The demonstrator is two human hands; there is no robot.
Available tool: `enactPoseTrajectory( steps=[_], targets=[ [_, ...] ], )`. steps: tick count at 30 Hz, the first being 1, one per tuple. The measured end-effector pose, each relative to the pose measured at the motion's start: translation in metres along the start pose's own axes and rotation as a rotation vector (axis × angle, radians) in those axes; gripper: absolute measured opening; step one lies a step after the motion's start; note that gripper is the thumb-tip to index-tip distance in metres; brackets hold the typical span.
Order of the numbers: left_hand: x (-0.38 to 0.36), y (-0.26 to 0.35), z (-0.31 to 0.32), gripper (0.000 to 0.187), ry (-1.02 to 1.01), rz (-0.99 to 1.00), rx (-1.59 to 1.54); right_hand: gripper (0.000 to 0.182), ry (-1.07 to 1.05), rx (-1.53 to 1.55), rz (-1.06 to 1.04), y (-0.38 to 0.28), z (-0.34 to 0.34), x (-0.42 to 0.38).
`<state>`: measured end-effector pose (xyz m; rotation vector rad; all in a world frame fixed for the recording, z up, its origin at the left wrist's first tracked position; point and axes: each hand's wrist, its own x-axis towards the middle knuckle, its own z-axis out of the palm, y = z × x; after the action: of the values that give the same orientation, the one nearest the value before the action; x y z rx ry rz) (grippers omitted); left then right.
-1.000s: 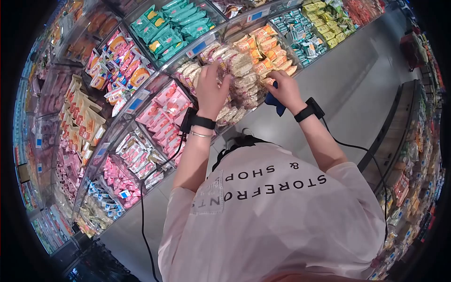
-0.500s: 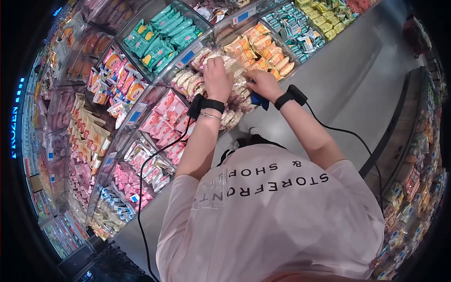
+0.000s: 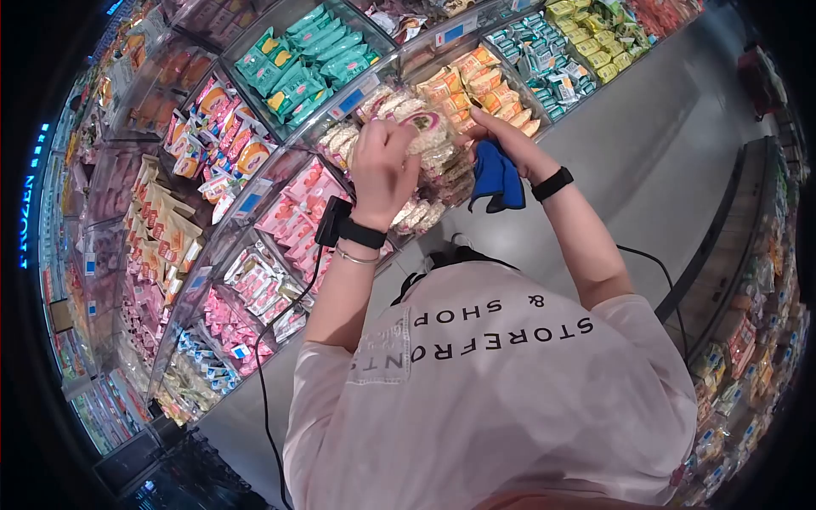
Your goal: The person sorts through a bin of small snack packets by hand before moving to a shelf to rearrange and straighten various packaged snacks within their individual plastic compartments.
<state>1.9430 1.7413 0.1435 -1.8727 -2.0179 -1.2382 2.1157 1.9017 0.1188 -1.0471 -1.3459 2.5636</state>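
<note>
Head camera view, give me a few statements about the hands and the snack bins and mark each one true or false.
1. The left hand grips a round pale snack pack. True.
2. A red cloth hangs from the right hand. False: the cloth is blue.
3. Both wrists carry a black band. True: one band is on the left wrist and one on the right wrist.
4. The bin of green packs sits below the pink packs in the picture. False: it is above them.
5. The right hand rests at the person's side. False: it is raised to the shelf beside the orange packs.
</note>
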Motion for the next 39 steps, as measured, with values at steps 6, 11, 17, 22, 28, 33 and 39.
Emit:
enactPoseTrajectory(
  steps=[6, 11, 17, 22, 28, 33, 39],
  targets=[
    [-0.019, -0.001, 0.008, 0.043, -0.092, 0.169, 0.112, 0.019, -0.244, -0.35, -0.203, -0.007, -0.012, 0.035],
    [-0.015, -0.025, 0.02, 0.071, 0.151, -0.303, -0.159, 0.027, -0.016, -1.022, -0.617, -0.022, -0.018, 0.058],
    [-0.022, -0.053, 0.053, 0.04, -0.021, -0.296, -0.059, 0.04, 0.063, -1.186, -0.56, -0.006, -0.011, 0.096],
    [-0.021, -0.06, 0.058, 0.031, 0.084, -0.317, 0.093, 0.031, 0.279, -1.307, -0.591, 0.005, 0.008, 0.094],
    [-0.023, -0.05, 0.058, 0.035, 0.046, -0.277, 0.278, 0.038, 0.315, -1.301, -0.57, 0.009, 0.01, 0.089],
    [-0.026, -0.047, 0.054, 0.049, 0.079, -0.28, 0.255, 0.048, 0.523, -1.091, -0.622, 0.012, -0.004, 0.053],
    [-0.036, -0.023, 0.033, 0.06, 0.17, -0.276, 0.166, 0.033, 0.778, -0.988, -0.653, 0.041, -0.047, 0.012]
  ],
)
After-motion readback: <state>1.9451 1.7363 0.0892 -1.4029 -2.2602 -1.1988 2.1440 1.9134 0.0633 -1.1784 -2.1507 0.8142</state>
